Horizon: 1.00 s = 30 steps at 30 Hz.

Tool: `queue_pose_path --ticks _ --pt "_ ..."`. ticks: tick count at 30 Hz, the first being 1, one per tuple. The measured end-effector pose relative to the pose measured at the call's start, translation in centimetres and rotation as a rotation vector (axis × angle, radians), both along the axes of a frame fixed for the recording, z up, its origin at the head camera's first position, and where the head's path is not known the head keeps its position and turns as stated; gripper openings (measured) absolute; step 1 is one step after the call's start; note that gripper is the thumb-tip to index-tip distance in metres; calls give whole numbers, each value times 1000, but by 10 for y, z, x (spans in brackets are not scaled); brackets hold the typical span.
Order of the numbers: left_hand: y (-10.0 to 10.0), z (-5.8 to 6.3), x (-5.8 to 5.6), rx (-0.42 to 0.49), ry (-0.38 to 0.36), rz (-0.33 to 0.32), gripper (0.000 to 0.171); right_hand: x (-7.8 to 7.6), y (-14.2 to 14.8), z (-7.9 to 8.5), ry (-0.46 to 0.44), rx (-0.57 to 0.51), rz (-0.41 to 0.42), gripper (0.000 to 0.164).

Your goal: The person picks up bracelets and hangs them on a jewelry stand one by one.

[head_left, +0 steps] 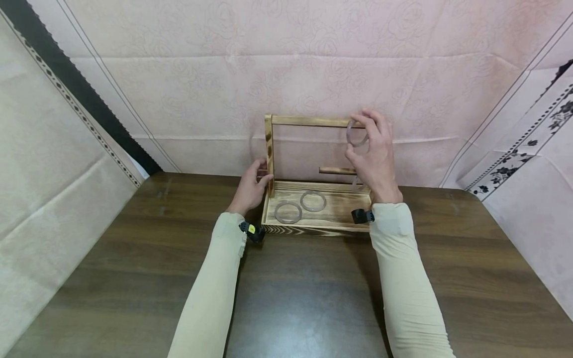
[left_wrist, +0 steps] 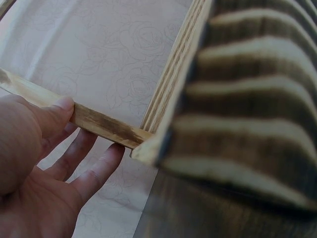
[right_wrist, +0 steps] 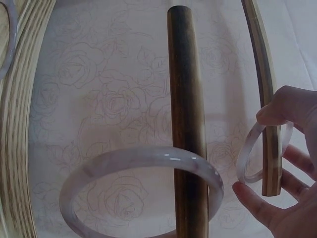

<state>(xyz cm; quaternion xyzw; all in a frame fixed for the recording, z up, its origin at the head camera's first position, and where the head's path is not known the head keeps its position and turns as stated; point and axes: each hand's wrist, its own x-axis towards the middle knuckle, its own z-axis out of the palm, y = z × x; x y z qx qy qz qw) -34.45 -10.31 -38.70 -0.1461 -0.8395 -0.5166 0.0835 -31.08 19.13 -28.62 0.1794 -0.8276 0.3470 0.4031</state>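
The dark, wood-grained table (head_left: 300, 288) bears my rectangular wooden tray (head_left: 342, 204). At the tray's ten o'clock, my left hand (head_left: 248, 188) pinches a flat, dark-streaked post (head_left: 269, 149); towards two o'clock, my right hand (head_left: 377, 155) grips a smooth, translucent bangle (right_wrist: 242, 158) at the upper bar's (head_left: 309, 121) end, though whether it encircles I can't tell. Another bangle (right_wrist: 148, 157) rings the rounded lower bar (right_wrist: 187, 89); two lie flat inside, nine o'clock to centre.

2 bangles (head_left: 288, 222) lie in the tray (head_left: 338, 205), left of another bangle (right_wrist: 141, 157) that seemingly hangs around the lower bar (head_left: 337, 171).
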Motion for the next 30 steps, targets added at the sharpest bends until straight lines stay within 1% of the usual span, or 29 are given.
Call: queue_pose_path --ticks 7,15,21,30 --pt "-1 0 0 -1 -11 -6 41 0 -4 0 -10 6 2 54" --pt "-1 1 1 -9 -24 0 41 -2 -7 -1 24 47 -15 53" --pt "-1 0 1 -22 -26 5 41 -4 -10 -1 34 64 -12 53" --pt "-1 0 0 -18 -22 3 41 -4 -15 -1 34 85 -14 55"
